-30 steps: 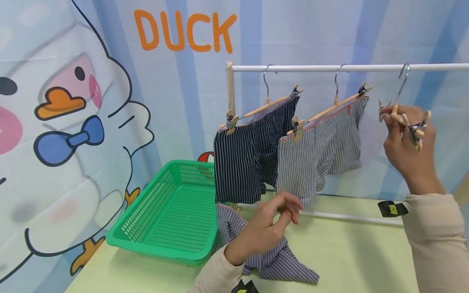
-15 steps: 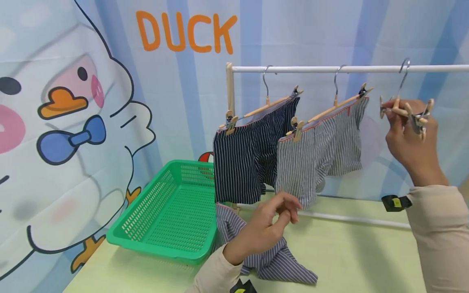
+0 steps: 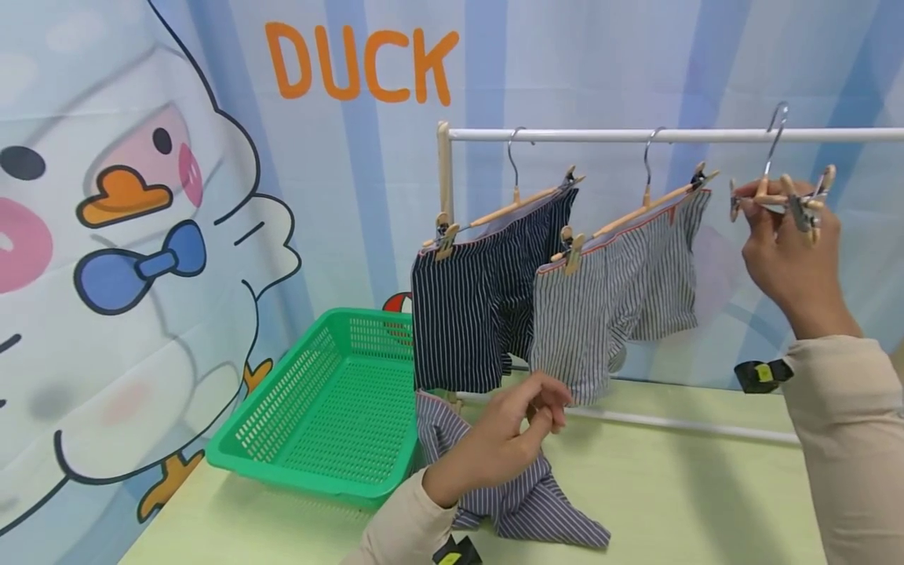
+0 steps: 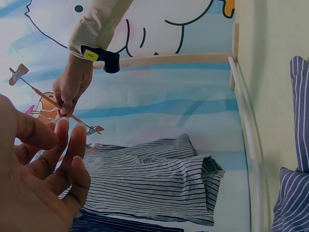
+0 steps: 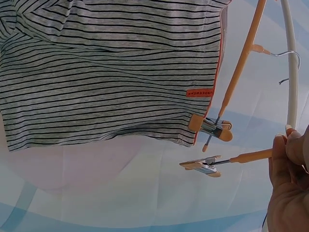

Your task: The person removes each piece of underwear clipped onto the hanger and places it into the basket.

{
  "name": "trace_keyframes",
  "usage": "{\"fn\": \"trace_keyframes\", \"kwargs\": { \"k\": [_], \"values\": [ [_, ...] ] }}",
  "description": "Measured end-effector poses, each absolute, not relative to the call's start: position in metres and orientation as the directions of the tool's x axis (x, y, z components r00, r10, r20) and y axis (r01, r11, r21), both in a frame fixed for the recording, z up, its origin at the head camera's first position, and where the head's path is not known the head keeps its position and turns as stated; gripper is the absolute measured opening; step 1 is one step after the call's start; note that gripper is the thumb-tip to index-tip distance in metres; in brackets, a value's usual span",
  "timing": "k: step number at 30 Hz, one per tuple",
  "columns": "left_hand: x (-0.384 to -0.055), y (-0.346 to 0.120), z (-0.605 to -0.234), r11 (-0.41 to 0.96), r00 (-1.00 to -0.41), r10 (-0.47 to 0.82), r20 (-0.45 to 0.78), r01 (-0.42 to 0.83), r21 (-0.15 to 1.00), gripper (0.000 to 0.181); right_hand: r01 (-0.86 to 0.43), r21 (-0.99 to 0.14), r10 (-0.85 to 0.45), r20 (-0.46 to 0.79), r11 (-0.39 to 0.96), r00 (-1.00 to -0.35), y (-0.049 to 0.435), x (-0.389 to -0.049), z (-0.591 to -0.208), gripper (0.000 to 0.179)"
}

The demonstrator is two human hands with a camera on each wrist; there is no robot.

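Observation:
My right hand [image 3: 794,259] grips the wooden bar of a clip hanger [image 5: 253,156], which carries no garment. In the head view its metal hook rises above the white rail [image 3: 586,136]. To the left, grey striped shorts [image 3: 579,322] and dark striped shorts [image 3: 455,314] hang from clip hangers on that rail. My left hand [image 3: 508,435] holds nothing, its fingers loosely bent, and overlaps the lower edge of the grey shorts in the head view. Beneath it, a purple-grey striped garment [image 3: 544,502] lies crumpled on the table, partly hidden by the hand.
A green plastic basket [image 3: 300,482] stands on the left of the pale table [image 3: 706,479], beside the crumpled garment. A wooden post [image 3: 444,173] supports the rail, and a lower white bar [image 3: 678,424] runs near the table. Behind hangs a printed duck backdrop [image 3: 367,196].
My right hand has raised the hanger, so its hook has gone from rail height to above the rail. My left hand has shifted slightly left.

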State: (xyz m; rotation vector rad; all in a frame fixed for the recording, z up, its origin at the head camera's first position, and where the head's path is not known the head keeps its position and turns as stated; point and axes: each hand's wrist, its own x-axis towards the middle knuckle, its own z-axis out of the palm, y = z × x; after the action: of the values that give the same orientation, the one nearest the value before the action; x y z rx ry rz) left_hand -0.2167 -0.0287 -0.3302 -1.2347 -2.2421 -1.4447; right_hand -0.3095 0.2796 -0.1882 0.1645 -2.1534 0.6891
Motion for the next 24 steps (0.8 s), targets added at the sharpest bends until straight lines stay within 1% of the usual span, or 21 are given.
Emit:
{"fn": "trace_keyframes", "kwargs": {
  "k": [5, 12, 20, 24],
  "values": [
    [-0.218, -0.030, -0.333, 0.259, -0.639, 0.574, 0.513, 0.735, 0.626, 0.025, -0.318, -0.457, 0.143, 0.727, 0.831, -0.672, 0.278, -0.312, -0.185, 0.040],
    [-0.217, -0.034, -0.337, 0.354, -0.667, 0.619, 0.414, 0.708, 0.611, 0.027, -0.300, -0.466, 0.159, 0.719, 0.832, -0.677, 0.278, -0.317, -0.182, 0.040],
    [-0.216, -0.037, -0.344, 0.498, -0.671, 0.657, 0.342, 0.728, 0.471, 0.031, -0.274, -0.480, 0.169, 0.694, 0.833, -0.699, 0.281, -0.319, -0.186, 0.041],
    [-0.216, -0.038, -0.348, 0.542, -0.678, 0.653, 0.337, 0.729, 0.418, 0.031, -0.277, -0.485, 0.163, 0.685, 0.830, -0.710, 0.280, -0.318, -0.189, 0.043]
  ]
}}
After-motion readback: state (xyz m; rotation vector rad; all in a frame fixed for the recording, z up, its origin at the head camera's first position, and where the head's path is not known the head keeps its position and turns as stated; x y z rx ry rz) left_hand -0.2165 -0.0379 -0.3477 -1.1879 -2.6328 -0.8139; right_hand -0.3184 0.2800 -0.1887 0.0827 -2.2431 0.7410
